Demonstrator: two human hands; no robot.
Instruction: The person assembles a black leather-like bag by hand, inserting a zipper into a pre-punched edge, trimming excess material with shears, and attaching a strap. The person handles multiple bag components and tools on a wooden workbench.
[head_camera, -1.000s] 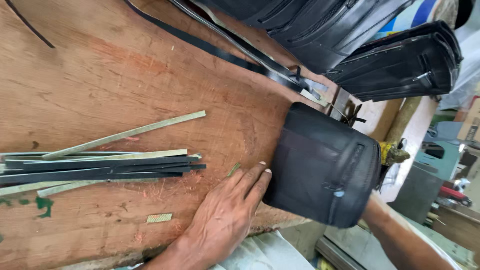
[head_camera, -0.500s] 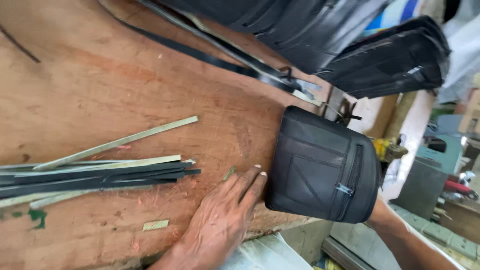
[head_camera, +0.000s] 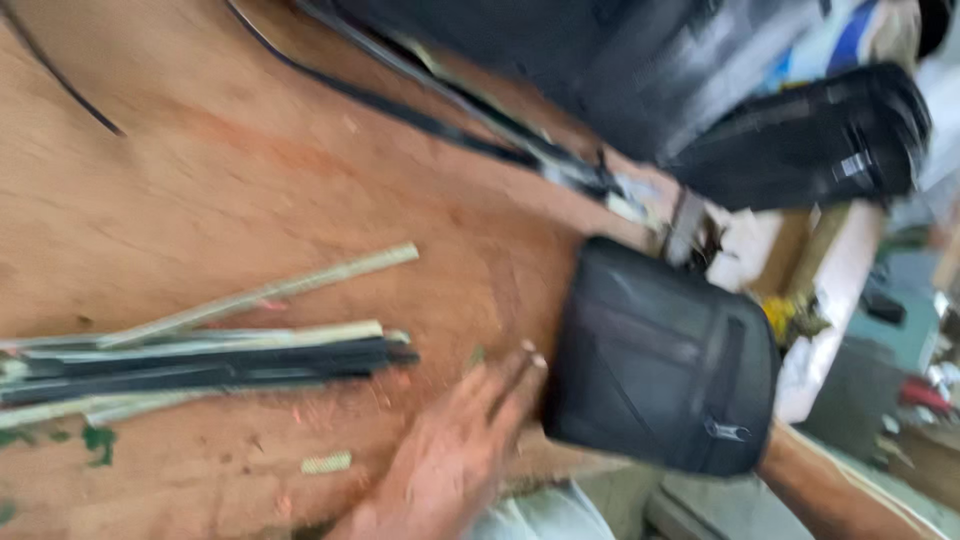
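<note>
The left hand (head_camera: 455, 455) lies flat on the brown wooden worktop (head_camera: 250, 190), palm down, fingers stretched out and close together, gripping nothing. Its fingertips point toward two o'clock and sit just beside the left edge of a black zippered bag (head_camera: 660, 365); motion blur hides whether they actually touch it. The bag, roughly square with rounded corners, rests at the worktop's edge at about four o'clock in the view, with part of it hanging past the edge. A small metal zip pull shows near its lower side.

The right hand itself is out of sight behind the bag; only a bare forearm (head_camera: 840, 490) runs in from five o'clock to the bag's lower right corner, so I cannot tell whether that hand is closed on the bag or open.

At nine o'clock from the left hand lies a bundle of long flat strips (head_camera: 200, 365), some black and some pale green, laid side by side, with one pale strip (head_camera: 270, 292) angled off above them. A short pale offcut (head_camera: 327, 462) lies alone at seven o'clock from the bundle's end. Toward twelve and one o'clock, more black bags (head_camera: 800, 140) are stacked, and thin black straps (head_camera: 420, 110) trail across the worktop.
</note>
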